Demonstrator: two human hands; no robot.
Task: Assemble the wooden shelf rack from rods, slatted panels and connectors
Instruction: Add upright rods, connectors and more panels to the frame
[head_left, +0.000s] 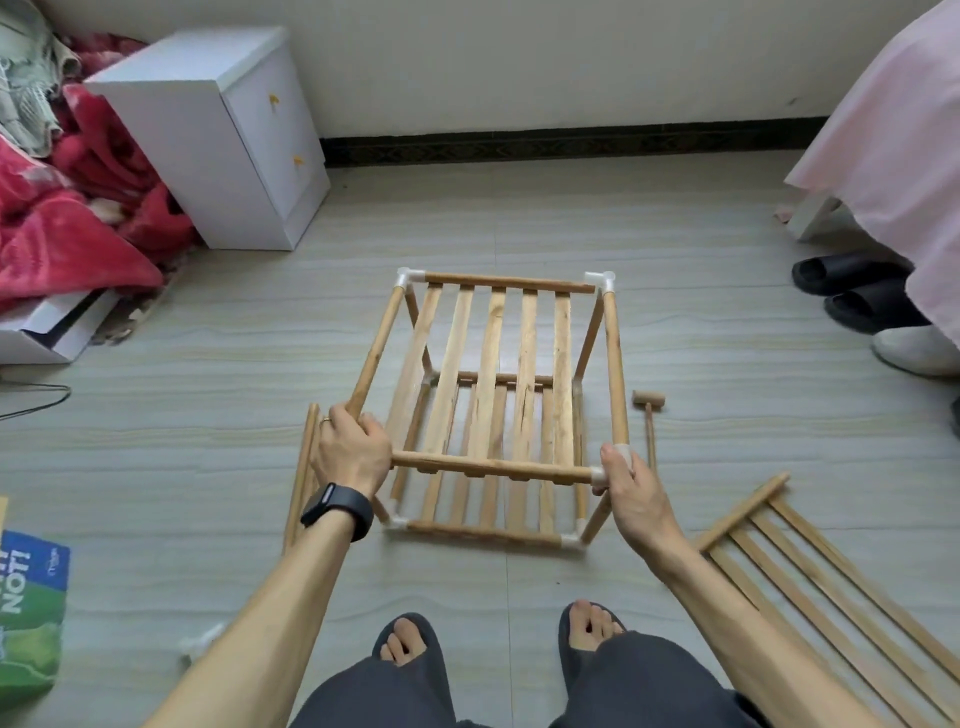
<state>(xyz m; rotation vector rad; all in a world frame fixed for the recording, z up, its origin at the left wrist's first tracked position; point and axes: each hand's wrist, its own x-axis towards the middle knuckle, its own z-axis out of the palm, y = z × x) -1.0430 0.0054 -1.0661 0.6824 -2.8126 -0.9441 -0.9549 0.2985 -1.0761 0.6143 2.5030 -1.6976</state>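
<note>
A two-tier wooden rack (498, 395) stands on the floor in front of me, its slatted panels joined to rods by white plastic connectors. My left hand (353, 452) grips the near left top corner, covering the connector there. My right hand (628, 488) grips the near right top corner around its white connector (598, 475). The far corners carry white connectors (408, 278) too. A spare slatted panel (831, 597) lies on the floor at my right. Loose rods (304, 473) lie left of the rack.
A small wooden mallet (649, 415) lies right of the rack. A white drawer cabinet (218, 135) and red blankets (67, 208) are at the back left. Black slippers (857, 291) and a pink-draped bed are at right. A green bag (31, 613) sits at left. My feet are below.
</note>
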